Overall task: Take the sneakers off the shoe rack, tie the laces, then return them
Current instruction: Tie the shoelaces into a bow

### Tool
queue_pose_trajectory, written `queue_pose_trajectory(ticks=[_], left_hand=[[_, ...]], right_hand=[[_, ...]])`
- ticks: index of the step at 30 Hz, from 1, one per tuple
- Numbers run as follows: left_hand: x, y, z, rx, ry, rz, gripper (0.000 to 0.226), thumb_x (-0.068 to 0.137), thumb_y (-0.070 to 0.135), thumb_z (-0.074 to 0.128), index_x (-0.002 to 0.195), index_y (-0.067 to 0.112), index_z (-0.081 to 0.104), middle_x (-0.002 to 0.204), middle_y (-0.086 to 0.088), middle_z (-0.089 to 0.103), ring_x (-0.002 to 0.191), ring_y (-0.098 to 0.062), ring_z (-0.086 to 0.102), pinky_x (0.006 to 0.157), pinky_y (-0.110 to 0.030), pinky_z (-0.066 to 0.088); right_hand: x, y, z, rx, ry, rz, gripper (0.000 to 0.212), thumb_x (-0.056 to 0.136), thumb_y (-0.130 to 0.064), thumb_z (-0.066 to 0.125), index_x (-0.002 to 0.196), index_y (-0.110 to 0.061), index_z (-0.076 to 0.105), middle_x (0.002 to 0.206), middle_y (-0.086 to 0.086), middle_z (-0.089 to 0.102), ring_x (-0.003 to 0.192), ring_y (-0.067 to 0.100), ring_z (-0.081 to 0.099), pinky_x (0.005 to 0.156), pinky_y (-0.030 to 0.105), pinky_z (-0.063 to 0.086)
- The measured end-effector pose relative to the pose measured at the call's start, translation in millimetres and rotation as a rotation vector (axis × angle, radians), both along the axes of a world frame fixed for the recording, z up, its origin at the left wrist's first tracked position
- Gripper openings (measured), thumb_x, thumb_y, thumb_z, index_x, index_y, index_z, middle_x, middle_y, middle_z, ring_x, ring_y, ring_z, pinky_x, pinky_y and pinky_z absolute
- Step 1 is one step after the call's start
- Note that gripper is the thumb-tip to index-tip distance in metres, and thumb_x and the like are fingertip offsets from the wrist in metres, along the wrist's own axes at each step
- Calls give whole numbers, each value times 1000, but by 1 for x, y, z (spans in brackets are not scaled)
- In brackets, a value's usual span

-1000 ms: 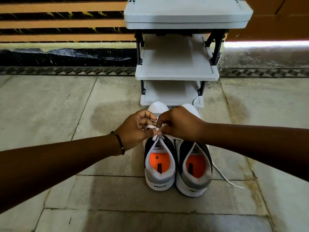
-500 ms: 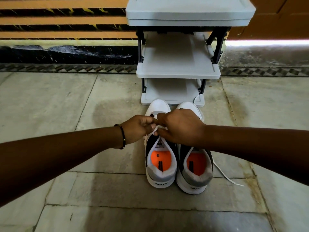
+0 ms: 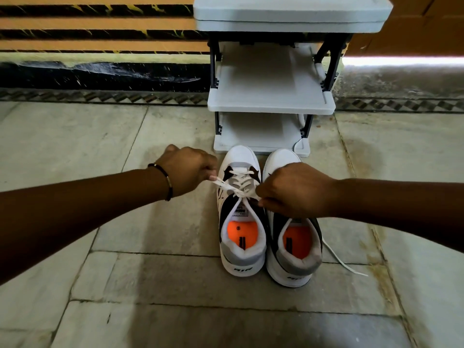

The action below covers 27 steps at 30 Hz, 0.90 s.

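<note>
A tiled floor (image 3: 105, 136) meets an orange-and-black striped wall (image 3: 95, 23).

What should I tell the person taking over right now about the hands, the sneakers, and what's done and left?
Left hand: pinching one lace end of the left sneaker, pulling it leftward.
Right hand: pinching the other end, pulling rightward.
Both sneakers stand side by side on the floor in front of the shoe rack, toes toward it.
Done: sneakers off the rack.
Left: finish this knot, tie the right sneaker, whose loose lace trails on the floor, then return both.
</note>
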<state>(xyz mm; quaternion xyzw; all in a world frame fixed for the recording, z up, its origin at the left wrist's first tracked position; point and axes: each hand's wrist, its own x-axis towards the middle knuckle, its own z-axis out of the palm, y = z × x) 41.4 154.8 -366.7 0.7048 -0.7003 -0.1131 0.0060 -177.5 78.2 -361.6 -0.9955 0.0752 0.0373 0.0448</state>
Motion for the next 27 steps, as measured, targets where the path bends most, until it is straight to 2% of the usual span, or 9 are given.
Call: queue_pose_trajectory(ticks=[2, 5, 9, 13, 16, 18, 21, 24, 27], left_hand=[[4, 2, -8, 36, 83, 86, 12, 87, 30, 52, 80, 23, 60, 80, 6, 58, 80, -15, 50, 88, -39, 39], [-2, 2, -20, 59, 246, 182, 11, 86, 23, 56, 78, 17, 61, 72, -3, 60, 76, -23, 57, 80, -39, 50], [-2, -3, -24, 56, 260, 232, 16, 86, 21, 57, 86, 7, 64, 70, -3, 55, 78, -27, 59, 77, -35, 47], [2, -2, -24, 150, 229, 232, 21, 87, 26, 55, 93, 8, 63, 85, -4, 59, 83, -21, 52, 75, -28, 39], [-8, 2, -22, 123, 334, 183, 22, 88, 26, 53, 101, 9, 59, 97, -7, 58, 91, -24, 54, 78, -28, 38], [-28, 1, -18, 57, 407, 119, 29, 86, 36, 51, 105, 16, 59, 101, -7, 57, 95, -24, 55, 84, -31, 44], [-70, -11, -12, 17, 323, 16, 34, 79, 51, 45, 97, 29, 63, 104, -1, 60, 105, -23, 52, 93, -36, 39], [-107, -31, -17, 128, 164, 9, 32, 81, 56, 47, 89, 30, 64, 108, -1, 64, 111, -24, 49, 97, -42, 32], [-128, -40, -31, 139, 294, 89, 24, 78, 52, 56, 76, 27, 57, 101, -3, 68, 105, -26, 55, 96, -44, 40]], right_hand=[[-10, 3, -3, 62, -10, -55, 26, 90, -32, 46, 73, -14, 53, 77, 12, 66, 74, 29, 60, 58, 30, 29], [-18, 15, -15, 127, 33, -102, 25, 90, -30, 46, 75, -12, 55, 78, 13, 66, 75, 30, 61, 61, 35, 41], [-16, 18, -21, 151, 49, -136, 24, 90, -27, 47, 77, -10, 57, 79, 14, 66, 74, 30, 60, 60, 31, 35], [-29, 0, -2, 307, 101, -238, 20, 90, -31, 53, 80, -15, 60, 68, -1, 63, 60, 9, 51, 58, 27, 38], [-62, -16, 7, 464, 107, -449, 19, 88, -28, 57, 78, -15, 68, 71, 0, 70, 62, 10, 60, 61, 24, 46], [-83, -22, 6, 641, 170, -671, 18, 86, -24, 59, 79, -13, 71, 73, 1, 73, 61, 9, 62, 54, 18, 48], [-93, -18, -6, 871, 164, -886, 15, 85, -19, 61, 82, -10, 72, 76, 6, 73, 61, 14, 62, 50, 22, 48], [-84, -14, -14, 965, 63, -967, 20, 83, -20, 65, 85, -1, 70, 73, 7, 68, 59, 16, 60, 48, 24, 48], [-71, -11, -19, 1072, -69, -1091, 15, 82, -14, 66, 82, 1, 66, 68, 9, 61, 56, 16, 54, 46, 24, 44]])
